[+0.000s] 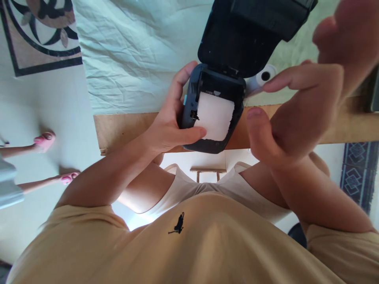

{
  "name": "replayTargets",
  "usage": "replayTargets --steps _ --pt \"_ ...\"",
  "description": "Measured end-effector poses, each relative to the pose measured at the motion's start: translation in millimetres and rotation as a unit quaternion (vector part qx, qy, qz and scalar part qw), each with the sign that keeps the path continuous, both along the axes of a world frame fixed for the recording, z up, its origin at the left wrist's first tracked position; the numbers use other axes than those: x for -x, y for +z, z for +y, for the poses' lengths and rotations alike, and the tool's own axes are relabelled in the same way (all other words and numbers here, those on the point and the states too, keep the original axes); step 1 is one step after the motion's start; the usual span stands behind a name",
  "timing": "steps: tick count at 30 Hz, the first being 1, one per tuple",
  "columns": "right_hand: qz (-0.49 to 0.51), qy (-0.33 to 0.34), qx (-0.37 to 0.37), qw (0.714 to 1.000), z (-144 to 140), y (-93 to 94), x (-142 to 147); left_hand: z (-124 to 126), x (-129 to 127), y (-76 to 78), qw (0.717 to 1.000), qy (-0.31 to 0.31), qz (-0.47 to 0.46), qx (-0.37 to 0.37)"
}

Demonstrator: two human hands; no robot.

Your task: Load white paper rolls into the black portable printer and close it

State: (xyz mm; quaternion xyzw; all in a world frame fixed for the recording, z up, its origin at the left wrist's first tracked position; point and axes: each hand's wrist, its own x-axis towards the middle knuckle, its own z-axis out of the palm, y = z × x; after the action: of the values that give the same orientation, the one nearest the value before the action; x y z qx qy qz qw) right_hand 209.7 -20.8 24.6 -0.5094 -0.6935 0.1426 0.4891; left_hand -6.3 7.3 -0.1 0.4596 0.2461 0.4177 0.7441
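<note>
My left hand (174, 118) grips a dark portable printer (189, 114) by its left side, its thumb resting on the white paper (217, 114) inside. The printer's black lid (237, 39) is swung up and away from me, exposing the paper compartment. My right hand (302, 106) is to the right of the printer, thumb and index finger spread with nothing between them. Its index fingertip lies beside a small white paper roll (271, 71) on the cloth; whether they touch I cannot tell.
A pale green cloth (133, 51) covers a wooden table, whose bare edge (124, 126) runs before my lap. Another person's blurred hand (346, 43) reaches in at upper right. At left, someone's legs in pink footwear (44, 141) show on the floor. A dark object sits at the right edge.
</note>
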Motion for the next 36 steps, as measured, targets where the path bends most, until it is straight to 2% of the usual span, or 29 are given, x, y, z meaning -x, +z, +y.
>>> replayTargets --steps 1,3,7,10,12,15,18,22,29,32,36 --pt "-0.021 0.018 -0.011 1.0 1.1 1.2 -0.7 -0.6 -0.3 0.4 1.0 0.005 0.006 0.008" --pt "-0.038 0.029 -0.08 0.996 3.8 3.6 -1.3 -1.7 -0.1 0.1 1.0 0.016 0.016 0.005" --pt "0.067 0.018 -0.107 0.992 5.6 5.8 0.8 -0.1 4.5 -7.8 0.998 0.036 0.037 -0.027" --pt "0.088 0.032 -0.047 0.994 -0.4 9.0 4.7 3.6 8.3 -14.1 0.998 0.0 0.042 -0.05" --pt "0.057 0.052 0.011 0.997 -5.8 12.9 7.1 4.6 9.0 -13.2 0.998 -0.012 0.032 -0.052" --pt "-0.005 0.078 0.085 0.993 -9.7 17.7 8.6 1.9 7.0 -4.0 0.999 0.01 0.032 -0.006" --pt "-0.028 0.107 0.161 0.981 -6.6 16.7 7.7 -3.4 3.2 4.7 1.0 0.004 0.024 0.016" --pt "-0.053 0.108 0.25 0.961 -0.5 11.7 5.8 -7.5 -0.7 2.3 0.999 0.025 0.001 0.023" --pt "-0.038 0.085 0.291 0.952 0.2 11.5 8.0 -6.4 -0.7 -11.5 0.998 0.031 -0.031 0.049" --pt "-0.041 0.08 0.303 0.949 0.2 10.6 8.6 -7.6 -3.6 -7.3 0.996 0.042 -0.005 0.077" --pt "-0.06 0.081 0.311 0.945 0.7 9.7 8.7 -10.1 -10.5 6.2 0.988 0.096 0.048 0.109"
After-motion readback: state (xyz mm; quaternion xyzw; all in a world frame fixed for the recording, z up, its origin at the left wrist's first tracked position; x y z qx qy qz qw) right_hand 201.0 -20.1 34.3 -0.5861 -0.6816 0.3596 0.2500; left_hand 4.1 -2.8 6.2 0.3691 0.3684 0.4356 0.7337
